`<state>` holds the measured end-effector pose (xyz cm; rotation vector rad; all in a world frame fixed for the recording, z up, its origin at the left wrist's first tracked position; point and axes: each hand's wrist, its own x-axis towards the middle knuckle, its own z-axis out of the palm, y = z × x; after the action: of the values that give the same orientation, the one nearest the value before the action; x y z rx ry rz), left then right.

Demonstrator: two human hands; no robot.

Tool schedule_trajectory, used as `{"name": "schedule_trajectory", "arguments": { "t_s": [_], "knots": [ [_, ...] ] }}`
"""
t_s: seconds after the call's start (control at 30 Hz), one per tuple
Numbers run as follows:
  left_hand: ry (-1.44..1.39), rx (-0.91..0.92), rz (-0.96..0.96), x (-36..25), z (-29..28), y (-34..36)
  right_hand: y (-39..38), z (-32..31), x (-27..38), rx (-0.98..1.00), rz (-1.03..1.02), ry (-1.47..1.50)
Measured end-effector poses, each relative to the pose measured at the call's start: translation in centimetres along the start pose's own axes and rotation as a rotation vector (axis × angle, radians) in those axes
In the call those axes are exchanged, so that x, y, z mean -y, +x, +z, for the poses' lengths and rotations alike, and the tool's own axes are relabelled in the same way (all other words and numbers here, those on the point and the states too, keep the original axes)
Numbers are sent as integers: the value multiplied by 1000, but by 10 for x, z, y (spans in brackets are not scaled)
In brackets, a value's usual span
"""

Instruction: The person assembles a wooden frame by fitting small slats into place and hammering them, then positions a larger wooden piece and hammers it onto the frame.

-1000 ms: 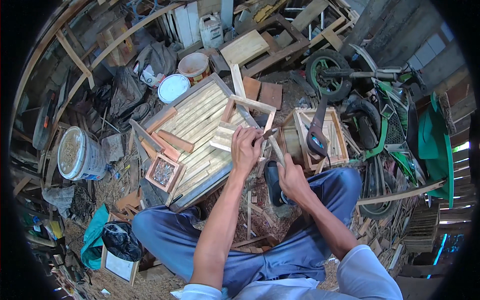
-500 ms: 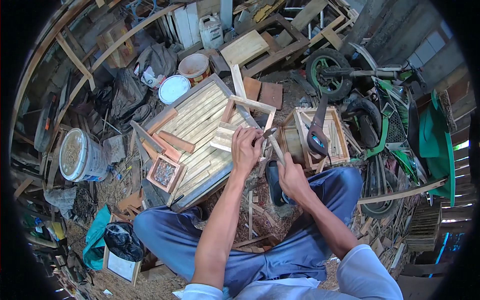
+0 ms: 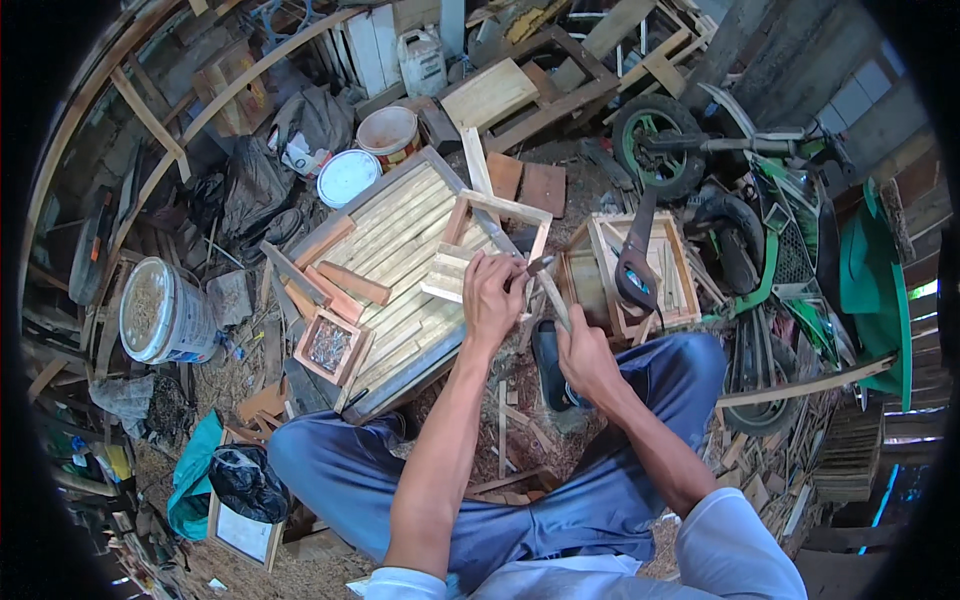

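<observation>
My right hand [image 3: 587, 355] is wrapped round the wooden handle of a hammer [image 3: 552, 297]. The hammer's metal head rests close beside the fingertips of my left hand [image 3: 492, 298]. Those left fingers are bent and pressed together on the near corner of a small wooden frame [image 3: 512, 207], which has slats on its left side. Whether they also pinch a nail is hidden. The frame sits at the right corner of a low slatted table [image 3: 400, 232]. On the table's near left stands a small wooden box of nails [image 3: 329, 343], beside several short wood pieces [image 3: 352, 283].
Right of the table, a handsaw [image 3: 635, 265] lies over an open wooden crate [image 3: 682, 268]. A green motorcycle [image 3: 770, 250] stands beyond it. White buckets [image 3: 168, 312] and plastic bags are at the left. Wood scraps and shavings cover the floor between my legs.
</observation>
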<state>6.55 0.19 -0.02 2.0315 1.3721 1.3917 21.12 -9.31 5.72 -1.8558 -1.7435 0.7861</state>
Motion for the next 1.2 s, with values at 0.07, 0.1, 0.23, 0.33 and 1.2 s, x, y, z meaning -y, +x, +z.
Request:
{"name": "schedule_trajectory", "arguments": {
  "t_s": [0.07, 0.1, 0.23, 0.33, 1.2],
  "knots": [
    [-24, 12, 13, 0, 1, 0, -4, -6, 11, -55, 15, 85],
    [-23, 14, 10, 1, 0, 0, -2, -5, 12, -52, 18, 86],
    [6, -3, 5, 2, 0, 2, 3, 1, 1, 5, 2, -58],
    [-3, -6, 16, 3, -2, -1, -3, -3, 14, -86, -47, 103],
    [19, 27, 63, -4, 4, -2, -23, 2, -6, -146, 124, 320]
  ]
}}
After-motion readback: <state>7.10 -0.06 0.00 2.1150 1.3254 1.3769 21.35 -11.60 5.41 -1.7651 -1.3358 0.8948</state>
